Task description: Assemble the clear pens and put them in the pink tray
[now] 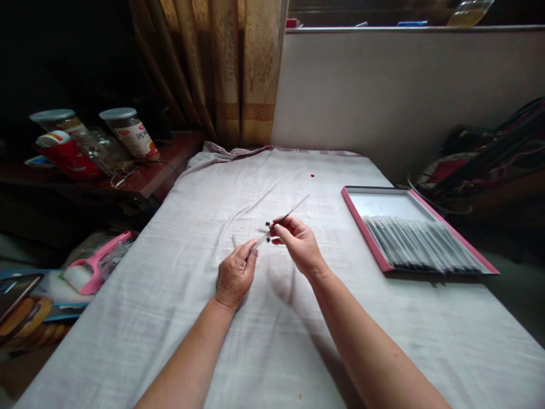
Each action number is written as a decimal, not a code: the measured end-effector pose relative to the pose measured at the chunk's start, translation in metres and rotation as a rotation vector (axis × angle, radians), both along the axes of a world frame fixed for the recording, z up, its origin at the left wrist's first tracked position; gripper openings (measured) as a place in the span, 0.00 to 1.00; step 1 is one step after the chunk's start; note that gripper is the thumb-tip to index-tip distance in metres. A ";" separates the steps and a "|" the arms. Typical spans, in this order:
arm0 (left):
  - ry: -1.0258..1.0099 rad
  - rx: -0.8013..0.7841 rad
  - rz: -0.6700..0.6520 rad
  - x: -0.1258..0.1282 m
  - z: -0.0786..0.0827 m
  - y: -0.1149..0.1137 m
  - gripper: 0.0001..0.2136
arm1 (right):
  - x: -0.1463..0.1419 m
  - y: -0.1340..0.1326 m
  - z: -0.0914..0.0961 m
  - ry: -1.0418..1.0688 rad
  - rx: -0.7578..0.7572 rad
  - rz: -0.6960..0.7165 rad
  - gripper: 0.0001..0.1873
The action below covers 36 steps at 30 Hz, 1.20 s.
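My left hand is closed around a translucent pen barrel that points up and to the right. In a pinch, my right hand holds a thin pen refill, dark along its lower part and clear toward its far end. The refill's near end meets the barrel's far end, or lies very close to it; I cannot tell how far it is inside. Two small black pieces, one a little cap, lie on the cloth by my fingers. Another clear tube lies just beyond my left hand.
Right of my hands, a pink-edged box holds a row of clear pens with black ends. A small red piece lies farther back on the white cloth. Jars stand on a side table; a pink-handled object is at left.
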<state>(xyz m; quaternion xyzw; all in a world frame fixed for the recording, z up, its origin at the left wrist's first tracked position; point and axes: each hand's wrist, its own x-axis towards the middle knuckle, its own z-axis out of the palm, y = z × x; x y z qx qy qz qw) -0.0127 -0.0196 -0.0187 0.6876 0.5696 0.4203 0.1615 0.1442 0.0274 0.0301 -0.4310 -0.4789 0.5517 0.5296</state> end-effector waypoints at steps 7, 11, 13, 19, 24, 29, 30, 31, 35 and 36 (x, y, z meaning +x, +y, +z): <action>-0.204 0.099 -0.006 0.000 -0.001 0.001 0.10 | 0.004 0.005 0.016 -0.268 0.199 0.211 0.17; -0.308 0.158 0.053 -0.002 0.000 0.002 0.10 | 0.016 0.022 0.008 -0.752 0.226 0.113 0.14; -0.317 0.173 0.076 -0.003 -0.001 0.003 0.10 | 0.019 0.025 -0.002 -1.027 0.236 0.120 0.10; -0.216 0.252 0.094 -0.007 -0.004 0.007 0.10 | 0.003 0.016 -0.024 -1.402 0.255 0.133 0.12; 0.049 0.282 0.057 -0.011 0.002 0.006 0.11 | 0.005 0.011 -0.035 -1.091 0.229 0.051 0.10; 0.298 0.206 -0.035 -0.009 0.006 0.001 0.13 | 0.031 -0.015 -0.035 -0.339 -0.017 0.006 0.13; 0.321 0.202 -0.056 -0.007 0.006 0.000 0.13 | 0.035 -0.022 -0.034 -0.255 -0.053 -0.005 0.15; 0.333 0.197 -0.076 -0.006 0.006 -0.001 0.13 | 0.038 -0.028 -0.033 -0.192 -0.083 -0.016 0.16; 0.328 0.165 -0.146 0.001 0.007 -0.004 0.13 | 0.043 -0.044 -0.030 -0.071 -0.147 -0.050 0.16; 0.329 0.158 -0.159 0.002 0.007 -0.005 0.13 | 0.043 -0.045 -0.030 -0.069 -0.146 -0.052 0.14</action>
